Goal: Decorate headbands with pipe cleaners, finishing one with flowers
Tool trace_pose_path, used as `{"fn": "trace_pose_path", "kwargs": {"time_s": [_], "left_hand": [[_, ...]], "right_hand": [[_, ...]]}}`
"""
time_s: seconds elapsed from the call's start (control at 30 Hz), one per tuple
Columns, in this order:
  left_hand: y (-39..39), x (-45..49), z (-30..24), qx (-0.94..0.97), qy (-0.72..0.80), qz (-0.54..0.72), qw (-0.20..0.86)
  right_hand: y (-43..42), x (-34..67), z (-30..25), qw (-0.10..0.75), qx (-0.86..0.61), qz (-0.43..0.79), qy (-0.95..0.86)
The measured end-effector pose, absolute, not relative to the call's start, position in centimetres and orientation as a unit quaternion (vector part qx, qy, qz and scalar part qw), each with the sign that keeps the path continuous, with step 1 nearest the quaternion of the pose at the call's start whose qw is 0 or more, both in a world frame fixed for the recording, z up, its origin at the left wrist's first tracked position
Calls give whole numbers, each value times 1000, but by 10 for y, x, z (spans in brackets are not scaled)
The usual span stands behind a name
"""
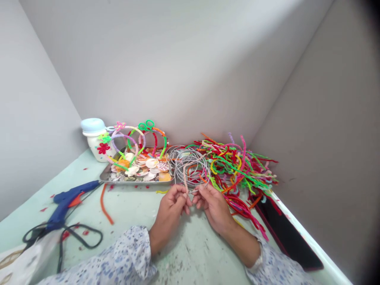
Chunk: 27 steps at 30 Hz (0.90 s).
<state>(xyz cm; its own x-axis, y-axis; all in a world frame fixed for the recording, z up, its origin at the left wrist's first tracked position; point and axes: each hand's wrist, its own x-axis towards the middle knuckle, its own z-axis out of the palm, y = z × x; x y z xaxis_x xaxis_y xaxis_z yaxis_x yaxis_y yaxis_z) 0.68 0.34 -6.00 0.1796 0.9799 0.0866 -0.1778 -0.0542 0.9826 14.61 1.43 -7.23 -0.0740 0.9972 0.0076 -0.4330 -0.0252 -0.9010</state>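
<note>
My left hand (175, 202) is closed, its thumb and fingers pinching the lower end of a pale pink pipe cleaner (185, 178) that rises and bends at the top. Close beside it, my right hand (214, 204) is closed too, thumb against forefinger, on a thin grey strand that looks like wire. Directly behind both hands is a loose coil of grey wire (177, 168), with the pink pipe cleaner in front of it. The fingertips partly hide where the strand and pipe cleaner meet.
A metal tray (139, 182) holds shells, with fuzzy multicoloured hoops (138, 138) above it. Left are a lidded white jar (96, 144), a blue glue gun (63, 204) and an orange pipe cleaner (105, 206). Right are heaped pipe cleaners (240, 166) and a dark flat object (289, 233).
</note>
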Motion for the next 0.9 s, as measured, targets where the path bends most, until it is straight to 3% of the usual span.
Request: {"fn": "trace_pose_path", "kwargs": {"time_s": [0.9], "left_hand": [[2, 13, -59, 539, 395, 517, 535]], "right_hand": [[13, 147, -69, 589, -343, 649, -337]]}}
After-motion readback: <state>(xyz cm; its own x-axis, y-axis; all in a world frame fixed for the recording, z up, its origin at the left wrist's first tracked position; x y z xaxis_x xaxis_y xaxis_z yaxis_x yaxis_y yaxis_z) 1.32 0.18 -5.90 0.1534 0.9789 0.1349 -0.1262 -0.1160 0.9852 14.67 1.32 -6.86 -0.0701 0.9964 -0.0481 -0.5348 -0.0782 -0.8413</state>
